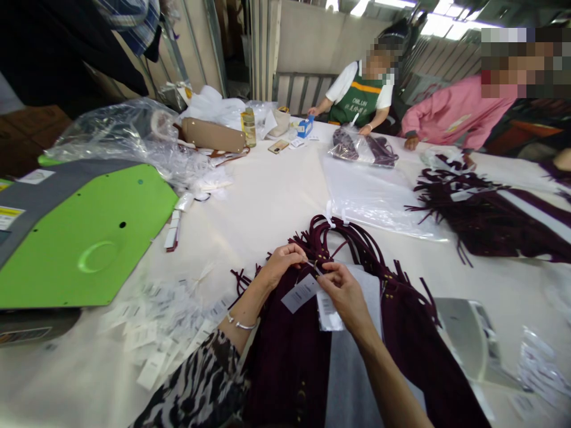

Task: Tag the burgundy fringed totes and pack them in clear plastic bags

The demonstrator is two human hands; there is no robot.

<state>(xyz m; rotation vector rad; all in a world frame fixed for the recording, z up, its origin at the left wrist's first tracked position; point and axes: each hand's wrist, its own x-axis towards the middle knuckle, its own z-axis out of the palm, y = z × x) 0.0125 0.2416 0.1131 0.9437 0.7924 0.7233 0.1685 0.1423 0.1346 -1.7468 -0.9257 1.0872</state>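
A dark burgundy fringed garment (281, 356) lies in front of me, with a light grey sheet (352, 368) along its middle. Just below its bundle of looped straps (361, 238), my left hand (283, 264) pinches one end of a thin tag string. My right hand (343, 288) has thumb and fingers closed on the string from the other side, close to the left fingertips. From there hang a white paper tag (300, 293) and a small clear packet with a label (329, 312). The string itself is barely visible between the fingers.
Loose white tags (151, 333) are piled at left, beside a green-and-grey machine (120, 238). A grey metal device (466, 333) stands right. Clear plastic bags (379, 190) and another burgundy garment (491, 220) lie beyond. Two people, one in a green apron (354, 101), work across the table.
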